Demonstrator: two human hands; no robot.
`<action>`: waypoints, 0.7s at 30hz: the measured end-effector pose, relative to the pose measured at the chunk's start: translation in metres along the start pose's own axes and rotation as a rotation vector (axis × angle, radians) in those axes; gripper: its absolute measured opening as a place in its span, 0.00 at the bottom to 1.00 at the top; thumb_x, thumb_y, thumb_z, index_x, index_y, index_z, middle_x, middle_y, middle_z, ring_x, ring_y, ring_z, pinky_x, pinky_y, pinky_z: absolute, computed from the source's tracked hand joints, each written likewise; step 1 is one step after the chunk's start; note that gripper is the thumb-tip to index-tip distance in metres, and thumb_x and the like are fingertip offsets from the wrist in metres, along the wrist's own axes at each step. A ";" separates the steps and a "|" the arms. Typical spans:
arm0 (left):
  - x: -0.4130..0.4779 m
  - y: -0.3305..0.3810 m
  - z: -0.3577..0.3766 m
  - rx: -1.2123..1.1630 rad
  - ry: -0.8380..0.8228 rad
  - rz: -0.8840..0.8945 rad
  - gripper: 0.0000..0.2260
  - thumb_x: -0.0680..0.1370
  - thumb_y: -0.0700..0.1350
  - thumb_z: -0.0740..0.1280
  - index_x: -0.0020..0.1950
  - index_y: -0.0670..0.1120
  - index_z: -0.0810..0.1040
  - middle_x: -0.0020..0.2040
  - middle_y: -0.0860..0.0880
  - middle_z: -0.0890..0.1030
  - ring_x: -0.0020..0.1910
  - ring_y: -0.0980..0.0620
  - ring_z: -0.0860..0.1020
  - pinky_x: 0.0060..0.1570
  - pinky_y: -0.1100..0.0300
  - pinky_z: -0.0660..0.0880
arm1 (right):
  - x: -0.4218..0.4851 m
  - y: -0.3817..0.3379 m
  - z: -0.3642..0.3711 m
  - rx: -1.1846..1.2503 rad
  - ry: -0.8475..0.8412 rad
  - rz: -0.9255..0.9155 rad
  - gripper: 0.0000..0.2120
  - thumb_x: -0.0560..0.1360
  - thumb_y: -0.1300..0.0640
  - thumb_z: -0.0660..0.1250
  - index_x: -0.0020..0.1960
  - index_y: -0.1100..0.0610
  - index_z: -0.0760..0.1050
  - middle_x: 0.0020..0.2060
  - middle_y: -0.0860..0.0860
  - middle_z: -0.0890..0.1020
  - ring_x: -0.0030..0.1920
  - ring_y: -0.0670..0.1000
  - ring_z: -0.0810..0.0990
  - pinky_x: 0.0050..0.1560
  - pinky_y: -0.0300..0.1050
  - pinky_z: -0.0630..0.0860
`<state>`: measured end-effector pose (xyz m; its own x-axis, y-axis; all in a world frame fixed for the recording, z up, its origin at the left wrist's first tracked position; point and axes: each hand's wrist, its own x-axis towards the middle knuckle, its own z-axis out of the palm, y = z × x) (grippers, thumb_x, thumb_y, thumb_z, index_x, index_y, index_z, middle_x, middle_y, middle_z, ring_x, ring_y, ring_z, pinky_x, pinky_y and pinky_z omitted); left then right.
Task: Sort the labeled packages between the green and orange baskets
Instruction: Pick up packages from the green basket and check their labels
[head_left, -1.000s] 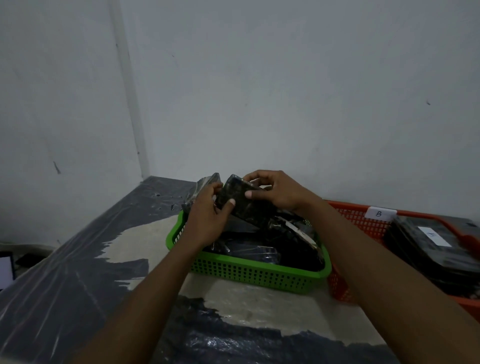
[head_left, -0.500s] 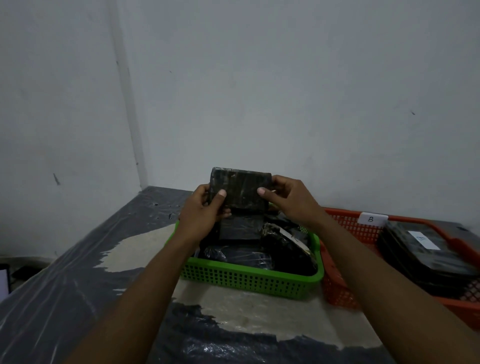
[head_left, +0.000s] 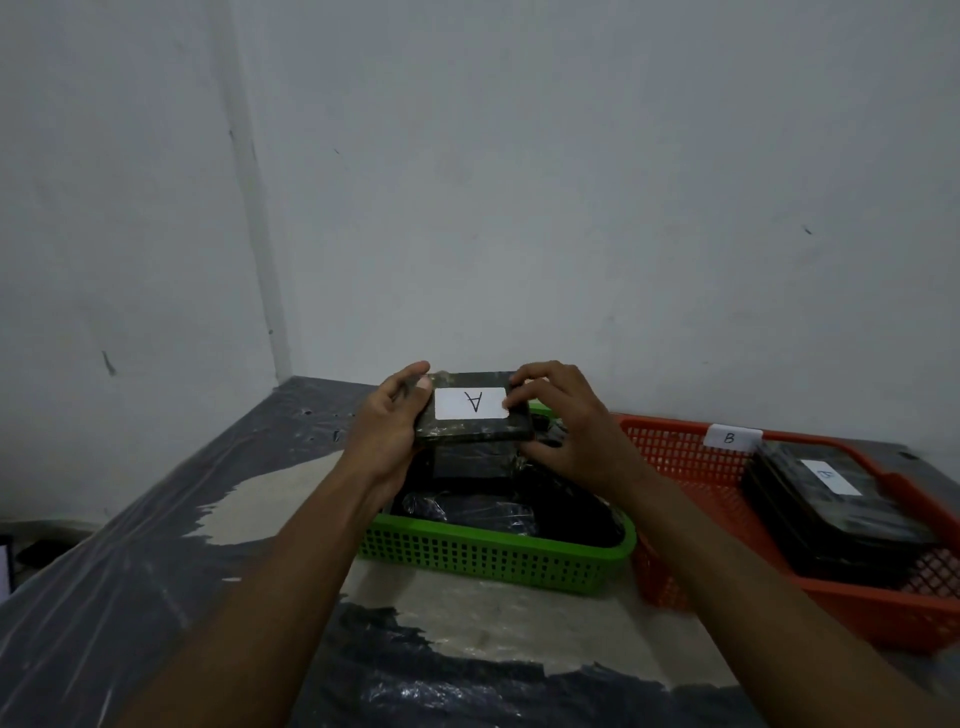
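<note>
Bare worktop (head_left: 156, 571) lies open left of and before the green basket (head_left: 493, 558). The orange basket (head_left: 675, 457) stands just beside its right side, with the wall (head_left: 571, 208) close behind both. Dark packages (head_left: 493, 512) fill the green basket. A stack (head_left: 831, 514) takes the orange basket's right half, leaving its left half free.

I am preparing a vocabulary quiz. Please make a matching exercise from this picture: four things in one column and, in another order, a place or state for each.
Things
1. black wrapped package with white A label
2. green plastic mesh basket
3. orange plastic mesh basket
4. black wrapped package with blurred white label

Places or states
a. bears a white tag marked B
b. held by the left hand and right hand
c. lies inside the orange basket
d. stands left of the orange basket

Pairs: 1-b, 2-d, 3-a, 4-c
</note>
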<state>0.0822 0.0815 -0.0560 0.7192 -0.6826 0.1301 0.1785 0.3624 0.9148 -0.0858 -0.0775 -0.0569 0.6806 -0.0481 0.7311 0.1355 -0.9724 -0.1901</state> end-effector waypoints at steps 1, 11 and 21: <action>0.001 0.001 0.000 -0.013 0.007 0.034 0.11 0.82 0.41 0.65 0.63 0.47 0.78 0.58 0.42 0.84 0.51 0.49 0.84 0.49 0.54 0.82 | -0.001 0.000 -0.003 0.070 -0.041 0.072 0.23 0.71 0.58 0.77 0.64 0.52 0.75 0.67 0.48 0.72 0.69 0.48 0.70 0.67 0.44 0.72; 0.015 0.003 0.014 0.043 -0.044 0.134 0.20 0.80 0.53 0.67 0.70 0.52 0.67 0.60 0.48 0.83 0.57 0.51 0.83 0.48 0.54 0.82 | 0.029 -0.005 0.001 0.829 0.197 0.601 0.22 0.78 0.57 0.72 0.69 0.46 0.70 0.56 0.52 0.85 0.54 0.53 0.86 0.51 0.49 0.83; 0.047 0.016 0.008 1.144 -0.313 0.828 0.17 0.79 0.43 0.70 0.68 0.49 0.77 0.61 0.53 0.82 0.58 0.53 0.79 0.59 0.54 0.76 | 0.029 0.024 0.006 0.475 0.105 0.449 0.15 0.80 0.61 0.68 0.60 0.46 0.68 0.57 0.48 0.81 0.58 0.42 0.81 0.49 0.33 0.77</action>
<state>0.1129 0.0501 -0.0325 0.1469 -0.6950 0.7038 -0.9411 0.1210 0.3159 -0.0587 -0.1012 -0.0442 0.6743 -0.4706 0.5691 0.1743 -0.6475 -0.7419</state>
